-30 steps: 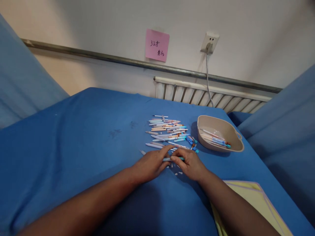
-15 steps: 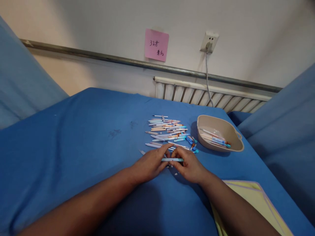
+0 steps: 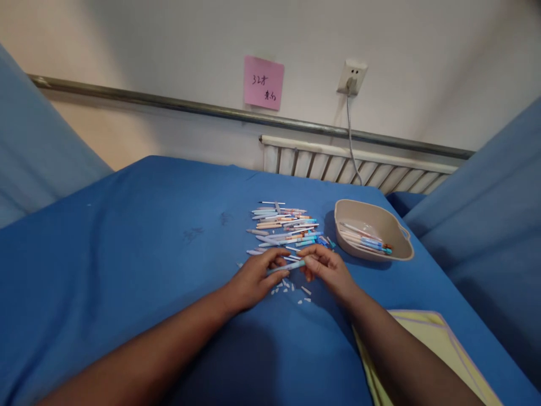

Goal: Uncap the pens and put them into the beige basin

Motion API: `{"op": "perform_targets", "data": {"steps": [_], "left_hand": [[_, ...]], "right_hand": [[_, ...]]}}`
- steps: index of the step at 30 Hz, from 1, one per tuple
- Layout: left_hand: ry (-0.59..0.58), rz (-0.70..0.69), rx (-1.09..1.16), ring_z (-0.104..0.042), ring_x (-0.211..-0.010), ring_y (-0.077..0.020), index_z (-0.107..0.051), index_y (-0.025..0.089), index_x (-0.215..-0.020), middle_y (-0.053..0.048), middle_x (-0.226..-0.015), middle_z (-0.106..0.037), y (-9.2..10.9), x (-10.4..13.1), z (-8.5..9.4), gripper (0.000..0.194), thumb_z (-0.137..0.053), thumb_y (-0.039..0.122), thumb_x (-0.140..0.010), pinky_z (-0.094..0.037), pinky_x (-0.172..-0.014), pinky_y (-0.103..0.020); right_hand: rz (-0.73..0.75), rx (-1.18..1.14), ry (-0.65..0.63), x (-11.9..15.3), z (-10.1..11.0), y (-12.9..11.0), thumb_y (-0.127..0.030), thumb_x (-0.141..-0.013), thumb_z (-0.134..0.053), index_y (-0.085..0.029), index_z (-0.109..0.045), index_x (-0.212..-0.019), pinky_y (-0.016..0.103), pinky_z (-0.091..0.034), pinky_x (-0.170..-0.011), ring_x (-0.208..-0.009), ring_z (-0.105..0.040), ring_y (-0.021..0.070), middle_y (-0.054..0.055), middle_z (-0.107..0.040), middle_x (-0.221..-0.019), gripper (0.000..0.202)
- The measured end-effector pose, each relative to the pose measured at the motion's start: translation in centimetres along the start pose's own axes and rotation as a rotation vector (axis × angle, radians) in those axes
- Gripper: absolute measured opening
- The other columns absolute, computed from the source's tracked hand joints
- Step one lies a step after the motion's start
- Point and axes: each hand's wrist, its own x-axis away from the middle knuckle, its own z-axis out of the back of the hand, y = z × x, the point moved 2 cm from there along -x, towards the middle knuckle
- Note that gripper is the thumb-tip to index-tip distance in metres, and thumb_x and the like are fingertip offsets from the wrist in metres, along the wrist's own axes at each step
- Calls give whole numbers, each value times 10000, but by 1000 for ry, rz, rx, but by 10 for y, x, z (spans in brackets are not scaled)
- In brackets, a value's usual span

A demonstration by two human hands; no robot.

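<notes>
A pale pen barrel with a light green end (image 3: 293,265) is held between my hands, slightly tilted with its right end higher. My left hand (image 3: 255,280) pinches its left end between thumb and fingers. At the right end, the thumb and fingers of my right hand (image 3: 332,273) close on the green part. Just beyond lies a spread of pens and pen parts (image 3: 283,225) in white, peach, lilac and blue. Small blue clips or caps (image 3: 324,241) sit at its right side, partly behind my right hand. Several tiny white pieces (image 3: 285,285) lie below the pen.
A beige basket (image 3: 401,248) with several pens in it stands to the right on the blue-covered table (image 3: 139,242). Near my right forearm lies a yellow cloth (image 3: 422,338). Behind are a radiator (image 3: 313,163) and a wall socket (image 3: 353,78) with a plugged cable.
The pen has turned from level to tilted, and my hands have moved slightly apart, the right one further right. More small white pieces are visible below. The camera view has shifted slightly.
</notes>
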Motion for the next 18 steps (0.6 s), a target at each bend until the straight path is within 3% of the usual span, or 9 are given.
{"op": "perform_targets", "data": {"steps": [3,6,13,18], "left_hand": [[-70,47,198,-590,-791,-152,-574,174,-1093,-33,-929,-625,-2,-2,-2,254,-513,297,-879,-478,-738,-272],[-155,77,335,-579,-730,-134,-603,155,-1025,-25,-874,-609,0,-2,-4,235,-484,310,-895,-481,-696,-254],[-210,14,228,-566,-782,-148,-629,163,-938,-14,-830,-620,8,0,-2,166,-524,275,-876,-447,-724,-247],[-234,51,332,-592,-781,-153,-610,150,-961,-29,-846,-628,6,1,-5,191,-500,289,-891,-469,-739,-265]], "right_hand": [[39,-23,10,-1,-2,-1,-425,-722,-692,-190,-602,-868,229,-415,-521,-529,-520,107,-36,-564,-606,291],[85,58,37,1,-5,0,-402,-750,-667,-186,-605,-834,228,-404,-519,-536,-503,104,-31,-566,-618,240],[210,425,72,7,-9,-6,-314,-772,-649,-177,-595,-736,210,-351,-517,-535,-460,90,-38,-542,-598,152],[197,457,9,7,-6,-10,-365,-810,-608,-183,-562,-751,208,-346,-512,-527,-462,90,-44,-529,-587,197]]}}
